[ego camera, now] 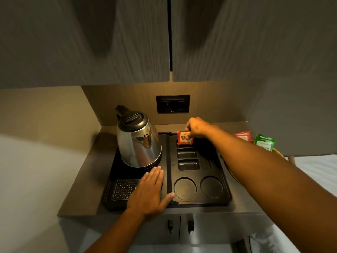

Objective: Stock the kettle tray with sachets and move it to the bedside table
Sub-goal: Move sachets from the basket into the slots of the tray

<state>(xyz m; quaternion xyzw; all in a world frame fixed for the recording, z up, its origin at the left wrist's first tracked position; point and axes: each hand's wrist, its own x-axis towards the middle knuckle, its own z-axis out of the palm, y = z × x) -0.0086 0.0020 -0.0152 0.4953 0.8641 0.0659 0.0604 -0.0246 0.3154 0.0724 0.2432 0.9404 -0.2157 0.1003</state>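
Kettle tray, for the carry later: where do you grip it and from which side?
Both hands, on the tray's raised left and right rims, coming in from the sides. It is wide and flat, and the kettle stands on its left half, so weight probably sits off-centre; a one-sided hold would likely tip it.

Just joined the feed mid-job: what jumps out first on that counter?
The shiny steel kettle stands on the left half of the black tray. The right hand holds a red sachet upright over the rearmost rectangular slot, while the left hand lies flat on the tray's front. More sachets wait at the right.
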